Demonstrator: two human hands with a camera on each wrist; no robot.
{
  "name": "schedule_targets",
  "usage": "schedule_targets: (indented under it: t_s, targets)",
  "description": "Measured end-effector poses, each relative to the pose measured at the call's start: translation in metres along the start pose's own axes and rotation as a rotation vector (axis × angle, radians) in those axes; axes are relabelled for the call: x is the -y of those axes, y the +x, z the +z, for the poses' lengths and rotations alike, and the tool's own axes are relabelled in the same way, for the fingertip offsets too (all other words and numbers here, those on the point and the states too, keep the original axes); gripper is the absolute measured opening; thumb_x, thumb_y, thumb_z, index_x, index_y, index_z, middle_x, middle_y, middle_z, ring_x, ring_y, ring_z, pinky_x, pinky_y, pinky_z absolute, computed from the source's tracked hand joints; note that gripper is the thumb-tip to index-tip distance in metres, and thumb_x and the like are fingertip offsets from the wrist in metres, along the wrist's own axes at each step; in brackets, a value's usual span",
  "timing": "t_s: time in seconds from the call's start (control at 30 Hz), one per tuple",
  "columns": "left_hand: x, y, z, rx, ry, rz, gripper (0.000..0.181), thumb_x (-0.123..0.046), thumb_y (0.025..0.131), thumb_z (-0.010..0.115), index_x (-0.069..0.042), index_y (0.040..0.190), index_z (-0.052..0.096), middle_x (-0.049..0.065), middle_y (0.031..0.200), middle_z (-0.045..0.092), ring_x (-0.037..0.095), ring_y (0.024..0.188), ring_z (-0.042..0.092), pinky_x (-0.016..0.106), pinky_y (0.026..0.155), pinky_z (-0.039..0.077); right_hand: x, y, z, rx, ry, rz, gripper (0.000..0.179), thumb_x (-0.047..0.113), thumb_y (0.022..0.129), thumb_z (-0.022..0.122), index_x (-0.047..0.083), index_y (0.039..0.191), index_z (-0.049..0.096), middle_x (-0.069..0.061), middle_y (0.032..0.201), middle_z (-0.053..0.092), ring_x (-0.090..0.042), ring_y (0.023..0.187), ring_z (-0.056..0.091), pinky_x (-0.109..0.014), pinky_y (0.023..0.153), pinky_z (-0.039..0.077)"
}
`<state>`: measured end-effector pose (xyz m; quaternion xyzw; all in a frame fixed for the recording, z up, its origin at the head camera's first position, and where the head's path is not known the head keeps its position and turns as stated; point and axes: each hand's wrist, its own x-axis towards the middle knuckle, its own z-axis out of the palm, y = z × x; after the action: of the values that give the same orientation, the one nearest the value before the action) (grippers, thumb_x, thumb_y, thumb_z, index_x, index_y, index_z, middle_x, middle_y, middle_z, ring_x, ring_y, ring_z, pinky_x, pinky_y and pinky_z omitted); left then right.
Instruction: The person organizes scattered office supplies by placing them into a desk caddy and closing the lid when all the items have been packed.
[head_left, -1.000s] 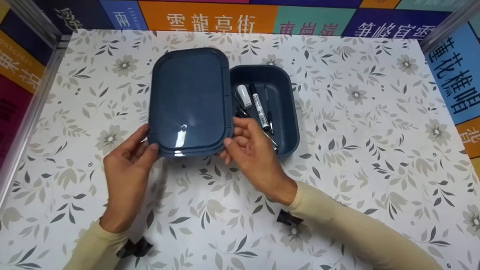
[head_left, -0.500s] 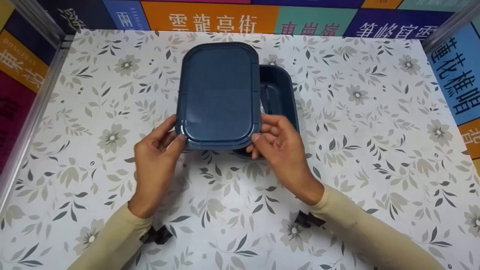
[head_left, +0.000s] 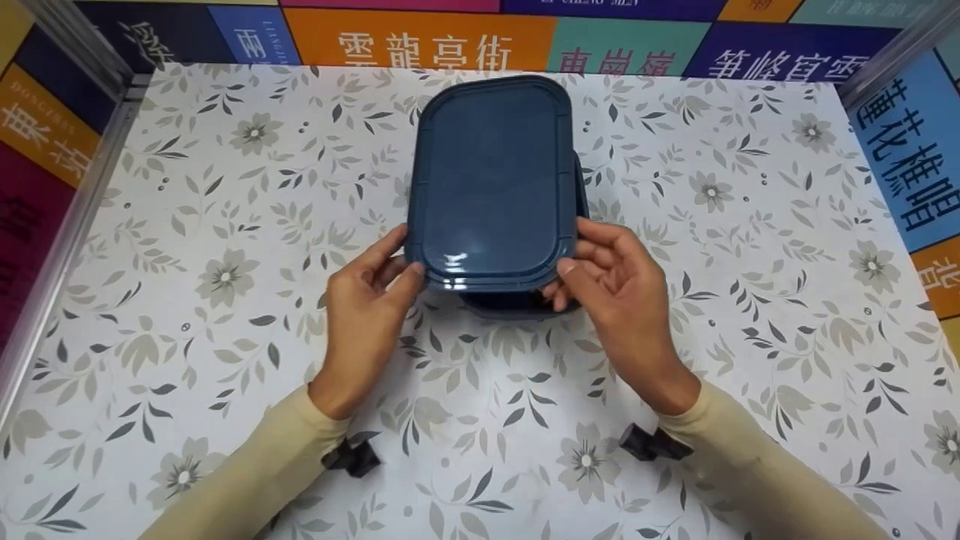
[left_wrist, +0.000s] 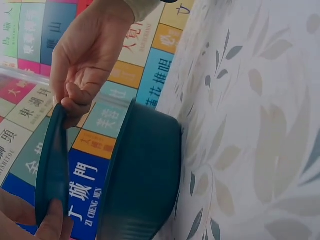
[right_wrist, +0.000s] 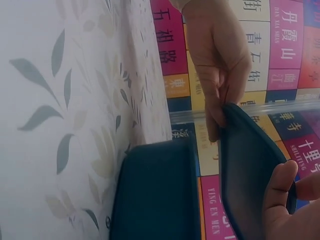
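A dark blue rectangular lid (head_left: 491, 180) hangs above a matching plastic box (head_left: 510, 306), with a gap between them in both wrist views. My left hand (head_left: 367, 319) pinches the lid's near left corner between thumb and fingers. At the near right corner, my right hand (head_left: 626, 307) pinches the lid's edge the same way. Below the lid, the box (left_wrist: 142, 165) stands upright on the table in the left wrist view. Most of the box's opening and its contents are hidden by the lid in the head view.
A white tablecloth (head_left: 750, 322) with a grey flower and leaf print covers the table. Colourful panels (head_left: 420, 37) with printed characters stand along the back and sides. Black wrist mounts (head_left: 352, 456) sit at both sleeves.
Both hands have carried the lid rightward and slightly toward the back, from beside the box to over it. The pens and white object seen inside the box are now covered from view.
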<state>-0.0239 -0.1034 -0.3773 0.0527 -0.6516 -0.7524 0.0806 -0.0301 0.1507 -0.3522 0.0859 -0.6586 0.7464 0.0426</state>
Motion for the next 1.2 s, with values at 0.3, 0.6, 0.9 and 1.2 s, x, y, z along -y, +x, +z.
schedule_targets:
  t_s: [0.3, 0.6, 0.9, 1.2]
  targets:
    - [0.003, -0.001, 0.015, 0.077, -0.002, -0.046, 0.054, 0.007, 0.099, 0.071, 0.009, 0.151, 0.060, 0.021, 0.113, 0.079, 0.017, 0.102, 0.076, 0.019, 0.082, 0.064, 0.016, 0.000, -0.015, -0.022, 0.035, -0.050, 0.041, -0.017, 0.100, 0.062, -0.010, 0.141, 0.058, -0.026, 0.112, 0.072, -0.025, 0.075, 0.072, -0.027, 0.061, 0.063]
    - [-0.001, 0.001, 0.029, 0.225, 0.083, -0.128, 0.055, 0.002, 0.101, 0.070, 0.009, 0.153, 0.057, 0.020, 0.146, 0.067, 0.022, 0.123, 0.072, 0.023, 0.097, 0.063, 0.033, 0.005, -0.025, -0.020, 0.024, -0.138, 0.041, -0.015, 0.100, 0.065, -0.012, 0.141, 0.062, -0.026, 0.109, 0.072, -0.023, 0.072, 0.070, -0.025, 0.059, 0.060]
    - [-0.023, 0.007, 0.036, 0.378, 0.500, -0.027, 0.051, -0.018, 0.105, 0.071, -0.001, 0.153, 0.063, 0.015, 0.163, 0.056, 0.024, 0.147, 0.056, 0.034, 0.124, 0.048, 0.042, 0.013, -0.024, -0.013, -0.010, -0.228, 0.040, -0.016, 0.099, 0.066, -0.015, 0.139, 0.064, -0.027, 0.104, 0.071, -0.025, 0.071, 0.067, -0.025, 0.057, 0.058]
    - [-0.050, 0.026, 0.056, 0.429, 0.712, 0.085, 0.055, -0.028, 0.108, 0.069, -0.003, 0.157, 0.060, 0.012, 0.168, 0.051, 0.022, 0.157, 0.044, 0.033, 0.133, 0.033, 0.040, 0.013, -0.025, -0.015, -0.089, -0.275, 0.041, -0.017, 0.097, 0.067, -0.016, 0.139, 0.065, -0.023, 0.104, 0.072, -0.020, 0.073, 0.067, -0.022, 0.057, 0.056]
